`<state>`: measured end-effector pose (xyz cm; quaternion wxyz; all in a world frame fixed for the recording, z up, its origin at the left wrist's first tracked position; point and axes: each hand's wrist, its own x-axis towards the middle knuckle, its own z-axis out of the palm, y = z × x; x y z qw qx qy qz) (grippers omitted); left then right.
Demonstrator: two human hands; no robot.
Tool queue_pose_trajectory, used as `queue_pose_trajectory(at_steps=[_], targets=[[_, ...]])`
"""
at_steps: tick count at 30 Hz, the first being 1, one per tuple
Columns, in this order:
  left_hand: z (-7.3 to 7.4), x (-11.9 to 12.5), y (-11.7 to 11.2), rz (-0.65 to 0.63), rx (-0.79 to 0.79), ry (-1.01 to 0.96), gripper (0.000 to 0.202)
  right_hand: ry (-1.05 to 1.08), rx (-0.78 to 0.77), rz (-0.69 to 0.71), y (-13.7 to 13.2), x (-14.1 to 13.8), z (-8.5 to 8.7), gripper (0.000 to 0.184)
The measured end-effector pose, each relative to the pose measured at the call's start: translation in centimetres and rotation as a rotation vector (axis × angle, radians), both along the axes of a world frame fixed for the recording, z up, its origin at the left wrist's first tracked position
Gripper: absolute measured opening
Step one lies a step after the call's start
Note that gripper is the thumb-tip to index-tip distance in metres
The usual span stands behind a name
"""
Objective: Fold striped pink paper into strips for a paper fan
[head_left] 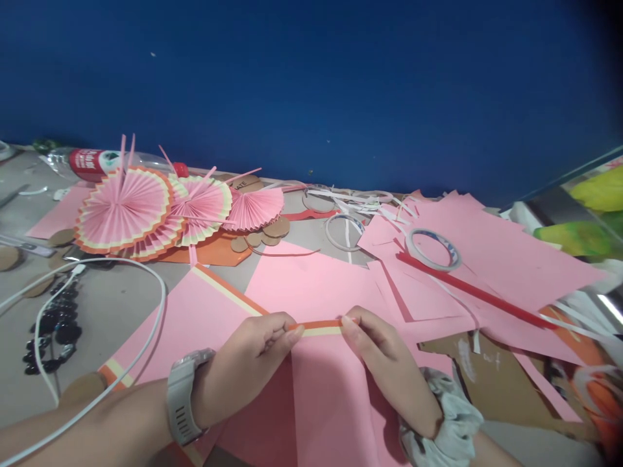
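Observation:
Both hands pinch the far edge of a pink paper sheet [331, 389], which has an orange and cream strip along that edge. My left hand [257, 353] grips the strip's left end between thumb and fingers. At its right end, my right hand [377, 340] holds it the same way. The sheet curves down toward me between the wrists. Under and left of my left hand lies another pink sheet [180, 324] with orange and cream borders. A plain pink sheet [311, 279] lies just beyond the hands.
Pleated pink paper fans [126, 207] lie at the back left before a plastic bottle [92, 162]. A white cable [160, 285] loops near my left arm. Tape rolls [433, 250], a red strip [477, 288] and pink paper [511, 240] lie right. A blue wall [311, 91] rises behind.

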<state>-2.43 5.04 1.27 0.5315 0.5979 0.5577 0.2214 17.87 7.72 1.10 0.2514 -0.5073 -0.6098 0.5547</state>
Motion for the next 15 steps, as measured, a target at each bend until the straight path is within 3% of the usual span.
queue_pose_trajectory(at_steps=[11,15], targets=[[-0.17,0.17,-0.06,0.022,0.022,0.05,0.035,-0.036,0.072,-0.1,-0.29,-0.22,0.07,0.037],[-0.1,0.16,-0.13,0.043,0.05,0.067,0.035,-0.038,0.037,-0.047,-0.37,-0.08,-0.17,0.037]])
